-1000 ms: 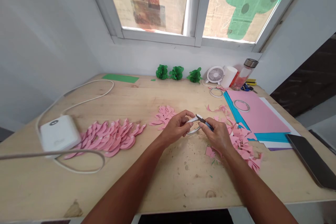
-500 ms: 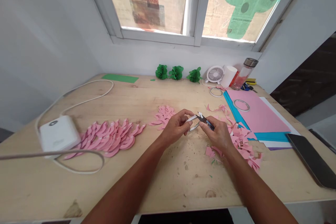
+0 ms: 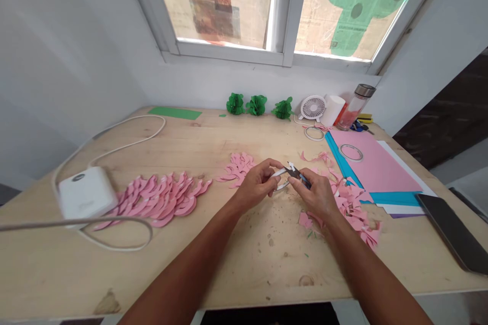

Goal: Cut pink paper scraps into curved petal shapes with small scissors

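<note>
Over the middle of the table, my left hand (image 3: 261,180) is closed on a narrow roll of white tape (image 3: 282,186), with a pale strip of it between thumb and fingers. My right hand (image 3: 314,190) is wrapped around dark-bladed scissors (image 3: 304,179), whose blades meet the strip. A small white bit of tape (image 3: 292,166) sits at the blade tips. Left of my hands lies a small pile of pink paper pieces (image 3: 238,166). Pink paper scraps (image 3: 353,208) lie beside and partly under my right forearm.
Curved pink cutouts (image 3: 163,200) lie beside a corded white box (image 3: 87,195). Green paper balls (image 3: 256,105), a small fan (image 3: 313,107) and a bottle (image 3: 356,106) line the back. Coloured sheets (image 3: 389,167), a tape ring (image 3: 313,133) and a phone (image 3: 450,231) are at right.
Almost nothing differs. My hands, the tape and the scissors hold nearly the same place; the view has shifted very slightly.
</note>
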The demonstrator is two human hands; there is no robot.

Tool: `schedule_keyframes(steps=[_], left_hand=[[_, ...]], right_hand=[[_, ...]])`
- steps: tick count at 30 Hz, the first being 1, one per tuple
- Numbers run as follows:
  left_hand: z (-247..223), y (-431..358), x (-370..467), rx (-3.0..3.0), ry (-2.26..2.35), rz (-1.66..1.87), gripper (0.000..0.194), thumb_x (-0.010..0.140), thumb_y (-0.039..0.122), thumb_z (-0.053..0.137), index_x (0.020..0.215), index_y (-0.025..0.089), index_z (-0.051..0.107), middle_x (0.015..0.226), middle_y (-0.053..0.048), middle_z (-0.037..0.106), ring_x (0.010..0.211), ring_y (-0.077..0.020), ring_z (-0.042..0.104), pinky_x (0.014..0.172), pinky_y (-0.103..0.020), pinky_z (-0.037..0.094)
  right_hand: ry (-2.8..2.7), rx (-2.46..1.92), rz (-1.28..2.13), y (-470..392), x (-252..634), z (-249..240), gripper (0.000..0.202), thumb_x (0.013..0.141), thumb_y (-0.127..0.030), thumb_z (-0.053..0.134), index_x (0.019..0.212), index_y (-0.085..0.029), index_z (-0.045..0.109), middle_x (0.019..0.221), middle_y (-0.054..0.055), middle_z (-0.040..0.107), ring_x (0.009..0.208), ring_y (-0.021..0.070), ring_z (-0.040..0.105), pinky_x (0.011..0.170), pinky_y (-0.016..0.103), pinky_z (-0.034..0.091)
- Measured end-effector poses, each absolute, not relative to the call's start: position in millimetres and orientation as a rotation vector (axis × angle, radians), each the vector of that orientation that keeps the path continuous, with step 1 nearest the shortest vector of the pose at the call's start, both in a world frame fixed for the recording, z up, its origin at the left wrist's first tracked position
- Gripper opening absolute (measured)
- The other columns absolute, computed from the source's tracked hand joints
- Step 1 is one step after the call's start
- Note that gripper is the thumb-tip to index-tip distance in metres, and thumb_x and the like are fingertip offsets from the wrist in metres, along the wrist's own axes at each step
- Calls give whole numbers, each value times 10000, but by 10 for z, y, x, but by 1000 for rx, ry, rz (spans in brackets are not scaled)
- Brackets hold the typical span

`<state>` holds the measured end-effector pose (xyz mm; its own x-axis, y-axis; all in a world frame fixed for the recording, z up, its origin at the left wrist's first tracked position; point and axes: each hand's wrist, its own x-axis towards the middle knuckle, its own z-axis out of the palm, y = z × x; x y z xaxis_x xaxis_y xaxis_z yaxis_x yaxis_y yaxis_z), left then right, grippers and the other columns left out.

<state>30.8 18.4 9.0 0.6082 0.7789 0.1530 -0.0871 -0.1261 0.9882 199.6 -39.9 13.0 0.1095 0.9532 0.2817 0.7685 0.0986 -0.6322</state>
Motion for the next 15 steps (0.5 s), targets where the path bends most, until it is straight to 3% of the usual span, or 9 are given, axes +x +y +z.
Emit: schedule_keyframes(steps=[15], left_hand=[[89, 175, 312, 1507, 607, 822, 220, 770, 250, 556, 975, 174, 534, 516, 81, 424, 434, -57, 435, 462, -185, 338]], right_hand=[[-1679, -1701, 361, -403, 1994, 130, 322, 800, -469, 501, 693, -175, 576, 512, -44, 409, 496, 99, 386, 474, 213, 259]])
